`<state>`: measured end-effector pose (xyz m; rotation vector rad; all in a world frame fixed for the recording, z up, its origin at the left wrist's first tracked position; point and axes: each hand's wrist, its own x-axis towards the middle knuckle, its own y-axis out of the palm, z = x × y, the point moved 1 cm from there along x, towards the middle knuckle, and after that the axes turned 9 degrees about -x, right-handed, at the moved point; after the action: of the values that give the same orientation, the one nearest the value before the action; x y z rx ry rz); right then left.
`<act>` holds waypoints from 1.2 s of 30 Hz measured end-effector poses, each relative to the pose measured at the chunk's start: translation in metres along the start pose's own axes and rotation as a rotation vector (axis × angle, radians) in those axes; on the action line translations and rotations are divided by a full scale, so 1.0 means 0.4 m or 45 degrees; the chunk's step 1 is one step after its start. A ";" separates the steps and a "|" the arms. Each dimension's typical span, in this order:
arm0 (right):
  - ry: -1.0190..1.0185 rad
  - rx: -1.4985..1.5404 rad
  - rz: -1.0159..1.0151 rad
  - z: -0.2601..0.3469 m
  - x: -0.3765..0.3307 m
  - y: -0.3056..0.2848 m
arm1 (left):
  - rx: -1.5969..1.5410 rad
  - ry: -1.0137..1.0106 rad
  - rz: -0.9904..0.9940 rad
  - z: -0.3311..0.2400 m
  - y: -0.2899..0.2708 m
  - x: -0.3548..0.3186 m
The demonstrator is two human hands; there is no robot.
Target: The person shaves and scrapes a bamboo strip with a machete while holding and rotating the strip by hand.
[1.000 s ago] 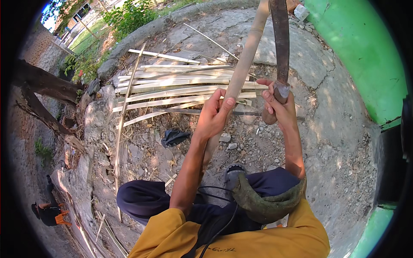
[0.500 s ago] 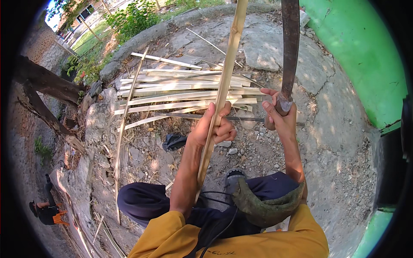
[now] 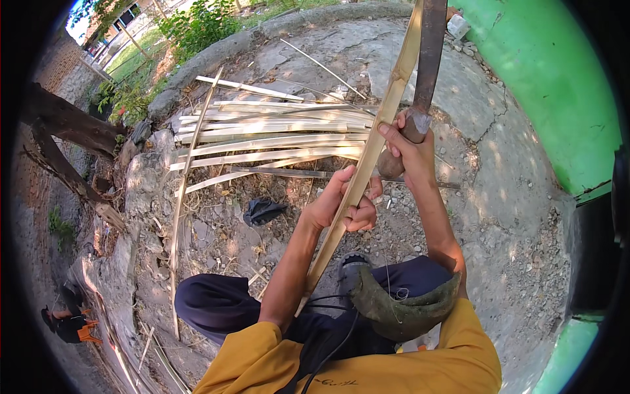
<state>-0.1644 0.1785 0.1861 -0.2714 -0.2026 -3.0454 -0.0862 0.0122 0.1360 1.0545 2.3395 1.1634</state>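
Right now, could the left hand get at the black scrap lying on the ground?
Probably not without letting go first: the left hand is gripping the long pale strip. Otherwise the way looks free, as nothing seems to lie over the black scrap, off to that hand's left.

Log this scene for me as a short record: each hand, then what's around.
Left hand: closed around a split bamboo strip, held at a slant
Right hand: gripping a machete by its handle, blade pointing away from the body; thumb appears to rest on the strip
Ground ahead: pile of bamboo strips, one long strip crossing its left end
Nearer ground: crumpled black scrap, material unclear
Right side: green wall
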 end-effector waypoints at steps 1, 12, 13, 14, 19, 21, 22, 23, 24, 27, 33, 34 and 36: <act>0.008 -0.003 0.000 -0.006 0.003 0.001 | -0.048 -0.030 -0.007 0.003 -0.008 0.004; -0.074 -0.188 -0.339 -0.175 0.037 -0.057 | 0.542 -0.216 -0.562 -0.036 -0.050 0.029; -0.048 -0.222 -0.377 -0.197 0.034 -0.062 | 0.621 -0.294 -0.576 -0.036 -0.058 0.030; -0.050 -0.225 -0.384 -0.221 0.031 -0.068 | 0.704 -0.373 -0.584 -0.036 -0.065 0.033; 0.171 -0.128 -0.433 -0.334 -0.005 -0.076 | 0.616 -0.437 -0.656 0.027 -0.163 0.034; 0.247 -0.095 -0.473 -0.398 -0.018 -0.101 | 0.563 -0.442 -0.682 0.065 -0.193 0.047; 0.242 -0.098 -0.478 -0.430 -0.025 -0.109 | 0.566 -0.442 -0.675 0.077 -0.204 0.051; 0.290 -0.119 -0.528 -0.465 -0.034 -0.118 | 0.618 -0.501 -0.682 0.085 -0.208 0.054; 0.333 -0.140 -0.574 -0.493 -0.043 -0.123 | 0.672 -0.554 -0.690 0.092 -0.215 0.056; 0.372 -0.226 -0.567 -0.545 -0.069 -0.140 | 0.654 -0.560 -0.681 0.113 -0.237 0.064; 0.491 -0.328 -0.547 -0.619 -0.078 -0.156 | 0.760 -0.695 -0.751 0.132 -0.307 0.069; 0.500 -0.244 -0.563 -0.622 -0.075 -0.155 | 0.695 -0.729 -0.740 0.107 -0.299 0.058; 0.517 -0.160 -0.557 -0.625 -0.060 -0.152 | 1.035 -0.620 -0.849 0.054 -0.324 -0.009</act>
<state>-0.1890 0.2057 -0.0699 0.4446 -0.0452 -3.4527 -0.1331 -0.0299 0.0205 0.5458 2.4338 -0.2896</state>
